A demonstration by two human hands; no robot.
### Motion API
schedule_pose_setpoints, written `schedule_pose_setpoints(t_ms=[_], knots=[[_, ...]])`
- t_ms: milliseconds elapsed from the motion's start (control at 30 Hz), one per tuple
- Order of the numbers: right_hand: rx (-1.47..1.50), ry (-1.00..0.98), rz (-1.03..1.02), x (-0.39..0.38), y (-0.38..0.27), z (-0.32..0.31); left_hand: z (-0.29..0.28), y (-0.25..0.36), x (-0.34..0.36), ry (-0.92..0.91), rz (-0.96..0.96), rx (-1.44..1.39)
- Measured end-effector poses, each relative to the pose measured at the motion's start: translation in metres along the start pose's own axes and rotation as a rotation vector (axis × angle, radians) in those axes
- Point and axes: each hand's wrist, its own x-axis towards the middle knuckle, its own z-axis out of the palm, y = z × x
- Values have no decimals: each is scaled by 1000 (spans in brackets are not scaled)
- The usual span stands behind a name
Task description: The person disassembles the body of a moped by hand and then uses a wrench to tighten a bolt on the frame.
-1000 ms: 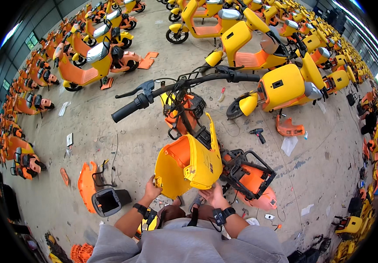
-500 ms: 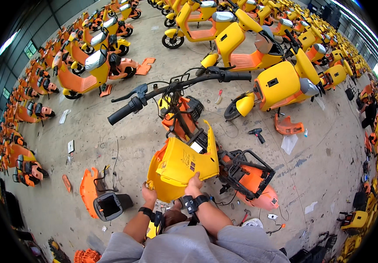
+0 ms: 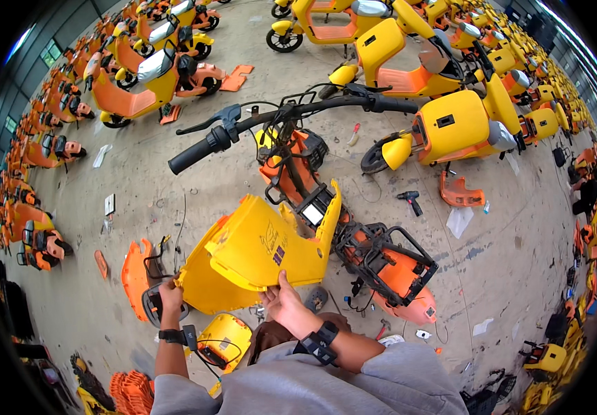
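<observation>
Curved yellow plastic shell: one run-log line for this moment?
Left hand: gripping curved yellow plastic shell by left edge; Right hand: touching shell's lower edge; Black scooter handlebar: beyond shell

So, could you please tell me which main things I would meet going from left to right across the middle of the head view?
Small orange piece on the floor → left hand → yellow body panel → power drill → curved orange piece on the floor.
</observation>
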Motion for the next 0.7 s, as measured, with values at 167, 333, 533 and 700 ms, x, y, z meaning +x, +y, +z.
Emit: schedule_pose_setpoints(t_ms=[167, 333, 533, 700], knots=[[21, -211, 4, 14, -15, 48, 15, 23, 23, 19, -85, 96], [-18, -120, 9, -6, 8, 56, 3, -5, 27, 65, -283, -89], [43, -258, 300, -39, 60, 57, -78, -2, 37, -28, -275, 54], [-28, -140, 574, -88, 83, 91, -160, 44, 7, 38, -198, 129]])
